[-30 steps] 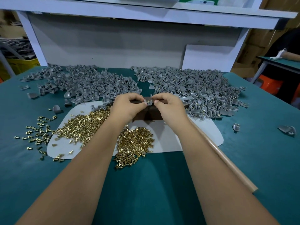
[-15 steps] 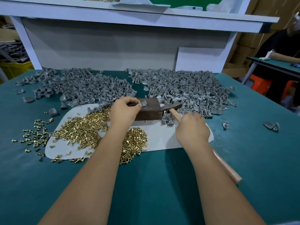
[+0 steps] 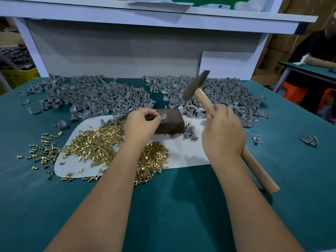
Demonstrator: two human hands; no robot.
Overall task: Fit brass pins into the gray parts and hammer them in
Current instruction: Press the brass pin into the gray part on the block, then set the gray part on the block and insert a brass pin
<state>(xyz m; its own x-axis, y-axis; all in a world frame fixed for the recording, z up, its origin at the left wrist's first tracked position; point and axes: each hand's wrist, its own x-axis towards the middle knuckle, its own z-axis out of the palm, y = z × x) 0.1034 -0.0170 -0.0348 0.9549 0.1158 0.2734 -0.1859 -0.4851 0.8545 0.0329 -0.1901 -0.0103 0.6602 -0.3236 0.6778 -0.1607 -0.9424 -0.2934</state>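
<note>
My left hand [image 3: 141, 124] pinches a small gray part [image 3: 163, 116] with a brass pin in it, steadying it on top of a dark brown block [image 3: 171, 123]. My right hand [image 3: 223, 131] grips the wooden handle of a hammer [image 3: 197, 85], whose steel head is raised, tilted, above and to the right of the block. A heap of brass pins [image 3: 98, 140] lies on a white sheet [image 3: 187, 153] under my left arm. Two big piles of gray parts [image 3: 94, 97] spread across the back of the table.
The green table mat [image 3: 181, 206] covers the whole bench. A white shelf unit [image 3: 127, 51] stands behind the piles. Loose pins [image 3: 42, 150] scatter left of the sheet, stray gray parts [image 3: 310, 140] lie at the right, and a few gray parts [image 3: 190, 132] sit beside the block.
My right hand left the gray part, took the hammer's handle and lifted its head off the table to above the block. My left hand stayed on the part.
</note>
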